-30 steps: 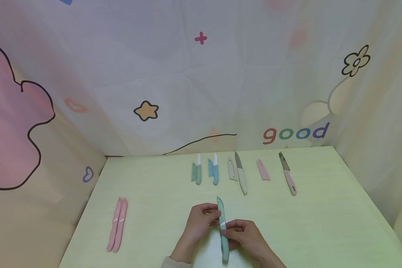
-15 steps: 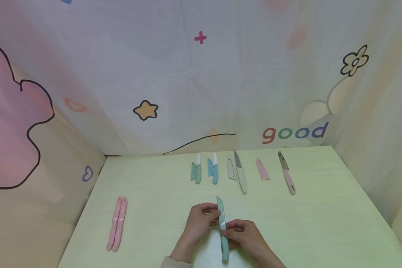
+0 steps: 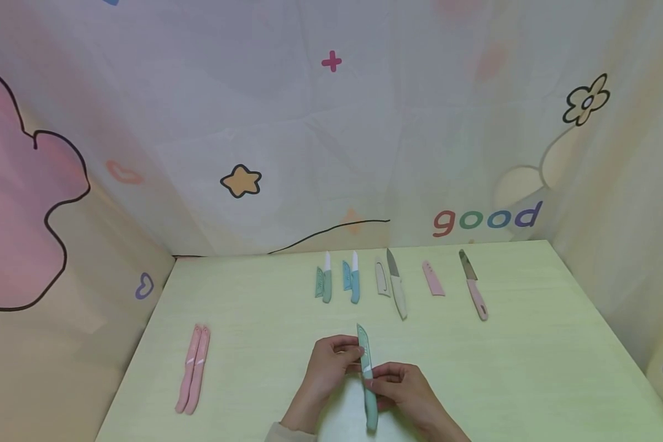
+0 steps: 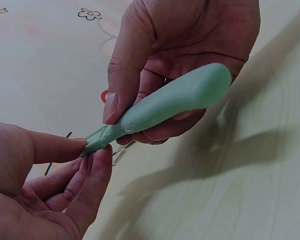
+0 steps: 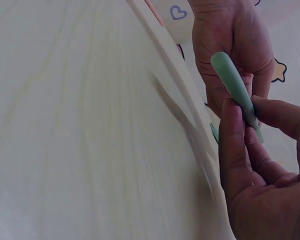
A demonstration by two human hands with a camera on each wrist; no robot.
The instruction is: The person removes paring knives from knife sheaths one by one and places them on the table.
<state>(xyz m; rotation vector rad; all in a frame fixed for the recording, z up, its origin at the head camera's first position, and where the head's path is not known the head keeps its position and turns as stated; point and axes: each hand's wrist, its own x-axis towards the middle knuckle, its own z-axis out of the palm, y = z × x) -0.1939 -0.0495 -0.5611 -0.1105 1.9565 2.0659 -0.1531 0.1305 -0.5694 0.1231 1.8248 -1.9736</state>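
Observation:
A mint-green knife (image 3: 371, 402) in a matching green sheath (image 3: 364, 345) is held between both hands above the front of the table, tip pointing away. My left hand (image 3: 329, 362) pinches the sheath between thumb and fingers. Lower down, my right hand (image 3: 406, 390) pinches the handle close to where it meets the sheath. In the left wrist view the rounded handle end (image 4: 210, 85) sticks out past the right hand. The right wrist view shows the same handle (image 5: 232, 80) rising between the right thumb and fingers. The blade is hidden inside the sheath.
Along the back of the table (image 3: 265, 356) lie a green knife (image 3: 327, 285), a blue knife (image 3: 355, 285), a cream knife (image 3: 399, 294) and a pink knife (image 3: 477, 299), each bare beside its sheath. Two sheathed pink knives (image 3: 193, 368) lie side by side at the left.

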